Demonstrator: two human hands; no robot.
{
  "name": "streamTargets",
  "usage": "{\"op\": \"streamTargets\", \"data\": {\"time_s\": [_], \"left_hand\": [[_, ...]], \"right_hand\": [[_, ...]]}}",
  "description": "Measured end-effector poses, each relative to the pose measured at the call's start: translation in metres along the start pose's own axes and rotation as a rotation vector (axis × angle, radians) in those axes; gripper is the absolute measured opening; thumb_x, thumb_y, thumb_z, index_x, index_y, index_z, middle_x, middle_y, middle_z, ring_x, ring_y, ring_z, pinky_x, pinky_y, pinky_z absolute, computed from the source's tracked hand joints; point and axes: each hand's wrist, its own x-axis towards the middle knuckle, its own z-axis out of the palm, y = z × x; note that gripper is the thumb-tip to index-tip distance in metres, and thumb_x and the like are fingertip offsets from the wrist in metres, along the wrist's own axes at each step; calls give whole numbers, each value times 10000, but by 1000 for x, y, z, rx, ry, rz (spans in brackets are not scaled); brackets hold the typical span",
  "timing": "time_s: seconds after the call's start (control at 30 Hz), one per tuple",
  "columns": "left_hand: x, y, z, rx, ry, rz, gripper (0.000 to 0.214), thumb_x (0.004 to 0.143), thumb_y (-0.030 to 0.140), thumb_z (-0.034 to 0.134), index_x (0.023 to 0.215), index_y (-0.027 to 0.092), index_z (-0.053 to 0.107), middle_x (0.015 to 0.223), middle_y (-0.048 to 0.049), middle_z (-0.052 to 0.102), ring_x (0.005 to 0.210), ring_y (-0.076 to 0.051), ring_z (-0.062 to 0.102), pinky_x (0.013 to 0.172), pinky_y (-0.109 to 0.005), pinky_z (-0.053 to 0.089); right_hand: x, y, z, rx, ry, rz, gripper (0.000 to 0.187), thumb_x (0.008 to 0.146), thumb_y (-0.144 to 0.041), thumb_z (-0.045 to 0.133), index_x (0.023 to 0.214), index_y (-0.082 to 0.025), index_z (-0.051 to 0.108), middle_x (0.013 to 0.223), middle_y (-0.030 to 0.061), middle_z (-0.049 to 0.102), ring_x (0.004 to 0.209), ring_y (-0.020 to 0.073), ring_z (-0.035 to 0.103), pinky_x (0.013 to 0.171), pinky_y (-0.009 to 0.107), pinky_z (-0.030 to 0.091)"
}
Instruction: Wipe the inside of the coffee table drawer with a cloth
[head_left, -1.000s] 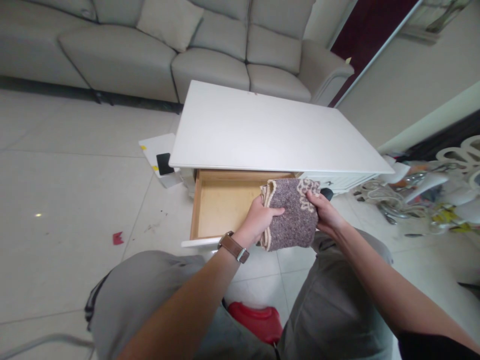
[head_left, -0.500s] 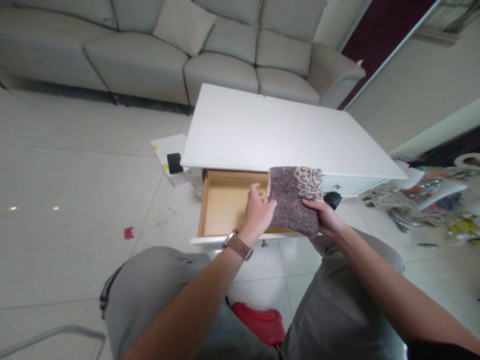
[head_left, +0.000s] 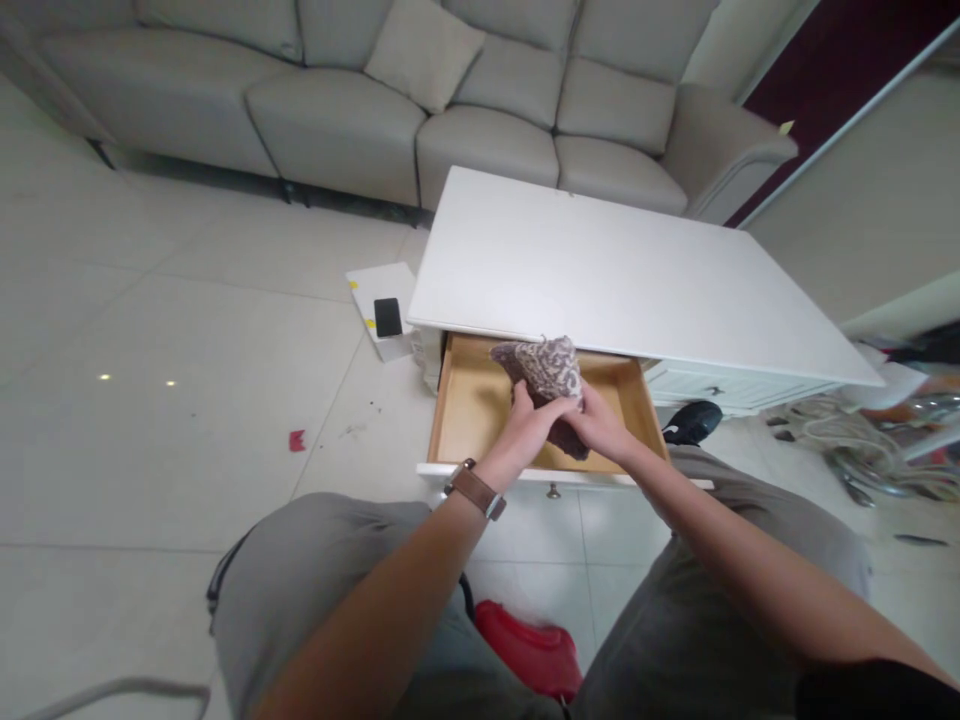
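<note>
Nearest the camera, well in front of the open wooden drawer (head_left: 471,412), a red object (head_left: 529,648) lies on the floor between the person's grey-trousered knees. The left hand (head_left: 531,424), with a brown-strapped wristwatch (head_left: 474,489) on its wrist, and the right hand (head_left: 600,426) meet over the middle of the drawer. Both have their fingers curled shut on the lower part of a folded brown towel (head_left: 543,366) with a pale patterned border, which stands just above the drawer's floor, near its back. The drawer juts from under the white coffee table (head_left: 600,265). Left of the drawer, a black phone (head_left: 388,316) lies on a white box; right of it lie tangled cables (head_left: 847,450). Beyond the drawer stands a grey sofa (head_left: 337,120).
</note>
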Motion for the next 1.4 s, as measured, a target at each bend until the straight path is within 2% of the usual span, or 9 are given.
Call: {"op": "streamTargets", "data": {"time_s": [0.13, 0.27, 0.43, 0.7, 0.83, 0.97, 1.07, 1.23, 1.4], "left_hand": [[8, 5, -16, -113, 171, 43, 445, 699, 346, 828, 1079, 164, 687, 1126, -115, 750, 1040, -255, 708, 934, -380, 551], [14, 1, -29, -127, 387, 60, 422, 718, 364, 798, 1096, 198, 711, 1132, -72, 765, 1060, -230, 710, 906, -344, 562], [25, 3, -39, -79, 431, 99, 400, 766, 364, 766, 1126, 201, 708, 1171, -74, 758, 1067, -235, 716, 942, -367, 562], [39, 6, -53, 326, 481, 321, 393, 818, 353, 726, 1171, 184, 692, 1284, -89, 718, 1235, -263, 636, 1104, -394, 471], [38, -6, -52, 893, 187, 321, 540, 839, 394, 706, 1337, 207, 618, 1385, -111, 659, 1327, -297, 567, 1163, -418, 392], [42, -35, -51, 1410, -323, 66, 913, 730, 322, 769, 1543, 119, 408, 1640, -203, 345, 1519, -358, 309, 1234, -439, 272], [58, -56, -48, 1615, -530, -88, 916, 754, 284, 721, 1571, 84, 359, 1664, -233, 262, 1545, -331, 255, 1244, -417, 239], [96, -89, -35, 1831, -603, -126, 1263, 614, 415, 857, 1647, 243, 151, 1719, -156, 11, 1576, -394, 12, 1218, -658, 79], [119, -114, -33, 1905, -607, -116, 1152, 716, 566, 761, 1647, 312, 132, 1722, -117, -67, 1568, -401, -84, 1182, -704, -30]], "right_hand": [[-9, -20, -3, -54, -297, -167, 656, 793, -311, 725, 1428, -229, 579, 1374, 95, 653, 1242, 273, 601, 1100, 461, 447], [-6, -10, -18, -173, -226, -214, 266, 897, -296, 598, 1091, -189, 745, 1093, 86, 755, 1008, 224, 684, 945, 389, 523], [-11, 20, -32, -427, -326, -131, 293, 959, -311, 499, 1009, -152, 739, 983, 101, 755, 876, 201, 680, 790, 318, 512], [-35, 29, -35, -799, -670, -148, 432, 929, -406, 619, 1290, -174, 668, 1220, 153, 719, 1090, 297, 676, 873, 356, 490], [-48, 26, -55, -837, -616, -102, 397, 940, -373, 598, 1279, -180, 671, 1202, 149, 720, 1080, 302, 677, 854, 358, 489], [-62, 19, -72, -795, -551, -98, 398, 968, -376, 550, 1307, -193, 648, 1221, 138, 714, 1095, 288, 669, 865, 350, 484], [-72, 14, -72, -802, -563, -94, 358, 954, -371, 575, 1257, -202, 661, 1202, 131, 720, 1086, 288, 675, 861, 352, 493], [-84, 12, -53, -912, -585, -22, 319, 924, -237, 594, 1227, -164, 660, 1136, 172, 727, 1055, 308, 698, 838, 382, 533], [-84, 7, -41, -918, -585, 57, 340, 942, -101, 474, 1214, -146, 673, 1094, 184, 738, 1040, 297, 720, 818, 384, 560]]}}
